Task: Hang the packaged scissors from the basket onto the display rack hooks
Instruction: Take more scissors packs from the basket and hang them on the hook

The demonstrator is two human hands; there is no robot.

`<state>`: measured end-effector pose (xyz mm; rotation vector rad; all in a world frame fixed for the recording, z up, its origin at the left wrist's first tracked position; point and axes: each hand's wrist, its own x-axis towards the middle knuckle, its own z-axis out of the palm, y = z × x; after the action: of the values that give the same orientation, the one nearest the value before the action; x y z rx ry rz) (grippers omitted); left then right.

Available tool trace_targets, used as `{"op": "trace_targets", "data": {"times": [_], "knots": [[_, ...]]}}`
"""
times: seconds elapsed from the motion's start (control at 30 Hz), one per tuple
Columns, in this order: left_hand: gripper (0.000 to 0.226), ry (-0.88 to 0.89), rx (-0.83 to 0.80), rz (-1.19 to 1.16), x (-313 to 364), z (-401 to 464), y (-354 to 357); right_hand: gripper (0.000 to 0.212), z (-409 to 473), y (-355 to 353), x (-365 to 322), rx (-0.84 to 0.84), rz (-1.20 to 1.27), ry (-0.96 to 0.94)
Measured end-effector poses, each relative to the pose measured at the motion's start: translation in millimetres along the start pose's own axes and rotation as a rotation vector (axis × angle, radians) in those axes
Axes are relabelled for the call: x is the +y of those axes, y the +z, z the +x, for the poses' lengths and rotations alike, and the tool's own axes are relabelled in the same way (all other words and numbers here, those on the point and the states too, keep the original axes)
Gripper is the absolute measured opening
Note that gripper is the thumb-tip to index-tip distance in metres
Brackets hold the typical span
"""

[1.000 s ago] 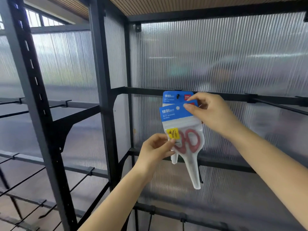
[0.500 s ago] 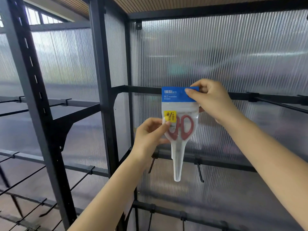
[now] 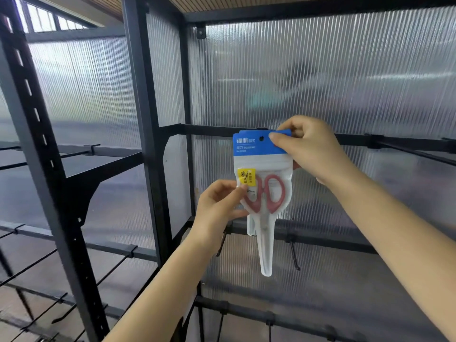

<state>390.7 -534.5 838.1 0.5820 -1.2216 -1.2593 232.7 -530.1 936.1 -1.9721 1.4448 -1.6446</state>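
A packaged pair of red-handled scissors (image 3: pixel 265 193), in a clear pouch with a blue header card, hangs upright in front of the rack's upper crossbar (image 3: pixel 209 130). A hook tip shows as a dark dot through the hole in the header. My right hand (image 3: pixel 311 149) pinches the header's top right corner. My left hand (image 3: pixel 222 203) pinches the pouch's left edge by the yellow sticker. Another blue header edge peeks out just behind the front one. The basket is out of view.
The black metal display rack (image 3: pixel 148 119) has ribbed translucent back panels. A lower crossbar (image 3: pixel 320 240) carries bare hooks (image 3: pixel 294 257) pointing down and forward. More bars and hooks run at the left (image 3: pixel 93 151) and along the bottom.
The packet has risen from below the first hung packet and straightened upright, with its header hole now over the hook. Both hands moved up with it and kept their hold.
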Motion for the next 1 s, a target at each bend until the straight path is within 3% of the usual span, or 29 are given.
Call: {"op": "trace_targets", "data": {"times": [0.33,0.7,1.0], "knots": [[0.007,-0.032,0.020,0.024,-7.1,8.7,-2.7,0.016,13.2,6.8,17.3,-0.008,-0.002,0.050],[0.005,-0.020,0.141,0.179,-24.3,50.3,2.0,0.012,20.0,16.5,45.2,0.150,-0.442,-0.352],[0.007,0.010,0.279,0.396,-39.0,72.1,3.4,0.022,22.4,20.6,55.4,0.152,-0.711,-0.443]]}}
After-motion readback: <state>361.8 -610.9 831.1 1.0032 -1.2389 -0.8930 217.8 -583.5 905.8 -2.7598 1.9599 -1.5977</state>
